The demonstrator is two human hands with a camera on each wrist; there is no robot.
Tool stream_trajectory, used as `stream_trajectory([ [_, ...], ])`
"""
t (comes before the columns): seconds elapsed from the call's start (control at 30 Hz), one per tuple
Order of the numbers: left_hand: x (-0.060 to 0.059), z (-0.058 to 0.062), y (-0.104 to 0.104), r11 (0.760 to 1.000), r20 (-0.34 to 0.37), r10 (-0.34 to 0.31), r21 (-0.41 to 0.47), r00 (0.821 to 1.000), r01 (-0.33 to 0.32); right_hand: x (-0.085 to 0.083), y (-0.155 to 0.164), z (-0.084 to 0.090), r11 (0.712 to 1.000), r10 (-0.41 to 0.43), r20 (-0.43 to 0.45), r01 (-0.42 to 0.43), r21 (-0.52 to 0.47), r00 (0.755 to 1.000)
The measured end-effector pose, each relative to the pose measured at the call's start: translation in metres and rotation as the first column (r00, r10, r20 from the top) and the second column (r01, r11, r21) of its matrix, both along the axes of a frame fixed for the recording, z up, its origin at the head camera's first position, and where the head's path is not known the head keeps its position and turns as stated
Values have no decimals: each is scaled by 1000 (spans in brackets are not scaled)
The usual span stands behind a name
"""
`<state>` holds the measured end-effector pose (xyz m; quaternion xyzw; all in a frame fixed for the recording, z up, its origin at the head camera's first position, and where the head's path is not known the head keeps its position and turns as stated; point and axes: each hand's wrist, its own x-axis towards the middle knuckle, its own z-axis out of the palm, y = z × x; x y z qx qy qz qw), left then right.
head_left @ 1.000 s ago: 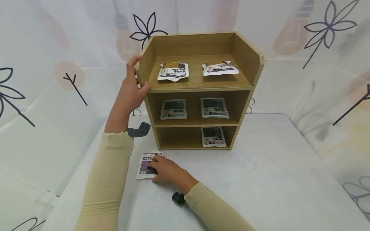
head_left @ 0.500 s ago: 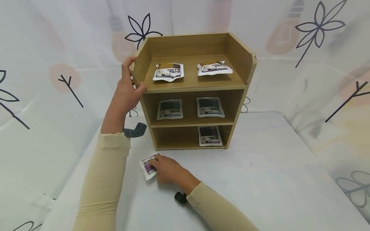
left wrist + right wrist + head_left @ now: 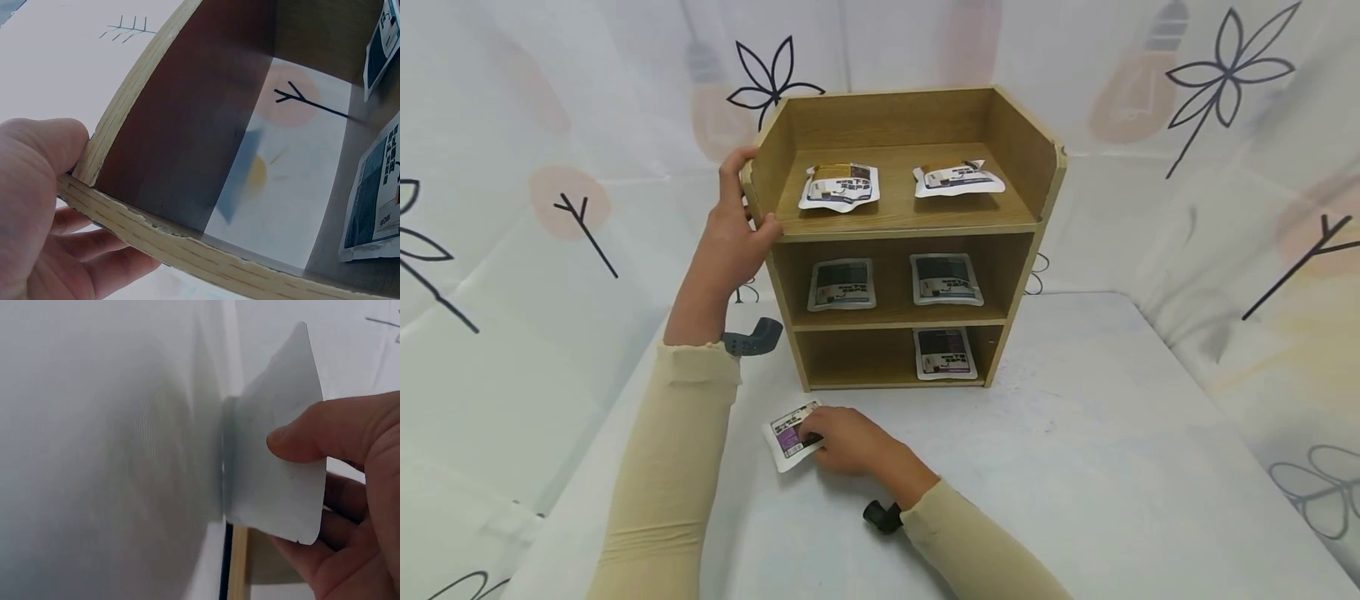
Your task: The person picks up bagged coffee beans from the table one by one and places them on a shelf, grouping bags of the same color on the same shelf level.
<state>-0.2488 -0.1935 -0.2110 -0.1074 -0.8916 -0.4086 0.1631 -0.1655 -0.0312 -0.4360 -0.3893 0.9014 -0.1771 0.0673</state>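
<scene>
My right hand [image 3: 848, 440] pinches a flat white-and-purple pouch [image 3: 788, 442] by its right side, in front of the shelf's lower left corner. In the right wrist view the thumb lies on the plain pale back of the pouch [image 3: 281, 456], which stands tilted with one edge right at the table. My left hand [image 3: 730, 237] grips the upper left side panel of a small wooden shelf [image 3: 906, 229]. In the left wrist view the thumb is at the panel's front edge [image 3: 125, 112] and the other fingers [image 3: 119, 269] are on its outer side, partly hidden.
Two white pouches with brown tops lie on the top tier, one a pouch [image 3: 840, 187] at left. Two dark green pouches lie on the middle tier, including a left pouch [image 3: 842, 284]. One purple-black pouch [image 3: 945, 353] lies bottom right. A white table [image 3: 1097, 458] carries the shelf.
The pouch lay flat under my right fingers; now it is turned, tilted up and pinched. The right hand has shifted slightly right. My left hand keeps its hold on the shelf.
</scene>
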Motion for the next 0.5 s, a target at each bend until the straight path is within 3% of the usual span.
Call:
stream_trajectory([
  [0.5,0,0,1,1000,14,2,7,1000,-2,-2,29,13,991,4,-82,-15,-132,997],
])
